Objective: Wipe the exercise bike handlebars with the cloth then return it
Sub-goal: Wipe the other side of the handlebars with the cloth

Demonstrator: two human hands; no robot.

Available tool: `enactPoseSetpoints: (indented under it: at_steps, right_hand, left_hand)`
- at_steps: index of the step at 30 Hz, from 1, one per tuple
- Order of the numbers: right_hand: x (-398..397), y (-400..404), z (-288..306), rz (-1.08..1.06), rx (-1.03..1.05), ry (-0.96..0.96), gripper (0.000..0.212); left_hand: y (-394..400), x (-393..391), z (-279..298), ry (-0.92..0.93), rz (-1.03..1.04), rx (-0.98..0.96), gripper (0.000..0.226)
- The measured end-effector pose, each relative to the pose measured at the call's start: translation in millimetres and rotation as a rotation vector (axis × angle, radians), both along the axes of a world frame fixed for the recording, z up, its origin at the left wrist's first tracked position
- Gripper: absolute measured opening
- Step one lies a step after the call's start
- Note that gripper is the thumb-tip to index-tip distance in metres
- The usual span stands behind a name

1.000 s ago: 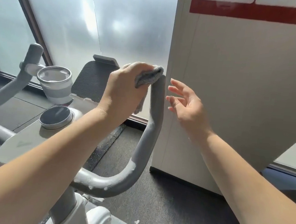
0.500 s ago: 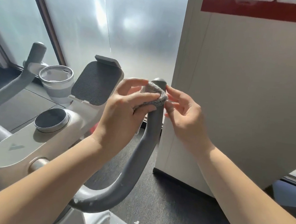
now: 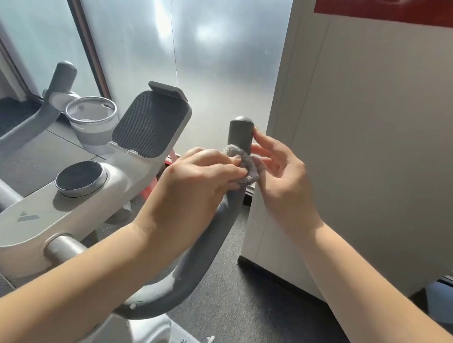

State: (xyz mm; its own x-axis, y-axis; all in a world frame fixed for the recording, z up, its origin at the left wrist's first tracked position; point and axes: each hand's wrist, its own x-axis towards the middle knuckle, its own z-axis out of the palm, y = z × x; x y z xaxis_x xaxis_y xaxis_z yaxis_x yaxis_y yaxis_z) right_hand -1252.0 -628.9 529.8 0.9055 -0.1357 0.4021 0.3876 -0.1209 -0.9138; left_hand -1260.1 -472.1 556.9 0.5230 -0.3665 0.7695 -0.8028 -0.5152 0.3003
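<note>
A tall pale cabinet [image 3: 374, 147] with a red band along its top fills the right side, standing on dark flooring [image 3: 255, 318] in front of frosted glass panels [image 3: 218, 46]. The exercise bike [image 3: 57, 218] occupies the lower left: a white console with a round dark dial [image 3: 79, 178], a ribbed tablet holder [image 3: 149, 124] tilted back, and a cup holder [image 3: 92, 119] behind it. The handlebars [image 3: 200, 254] are a grey tube that curves out from the console on both sides; the right branch sweeps up from a low bend and ends standing nearly upright, its capped tip pointing at the ceiling just beside the cabinet edge. The left branch rises the same way at far left.

The left hand [image 3: 193, 187] has its fingers curled round the right grip a little below the tip, pressing the cloth [image 3: 244, 163] against the tube. The cloth (a small grey knitted piece, bunched) wraps across the front of the grip, its length running crosswise to the bar. The right hand [image 3: 282, 182] is spread and relaxed on the far side of the bar, fingers loosely fanned; its index fingertip touches the grip near the cap, and its lower fingers lie against the cloth's right end without clearly pinching it
</note>
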Motion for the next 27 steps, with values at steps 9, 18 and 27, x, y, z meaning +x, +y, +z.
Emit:
enactPoseSetpoints:
  at_steps: [9,18,27]
  right_hand:
    - [-1,-2,1,-0.001,-0.033,0.013,0.038]
    - [-2,-3,-1,-0.002,-0.045,0.023,0.042]
    - [-4,-3,-3,0.033,-0.006,0.049,0.044]
  left_hand:
    - [-17,25,25,0.111,0.036,-0.212,0.022]
    - [13,-1,14,0.213,0.053,-0.065,0.021]
    - [28,-18,-13,0.251,-0.026,0.118,0.022]
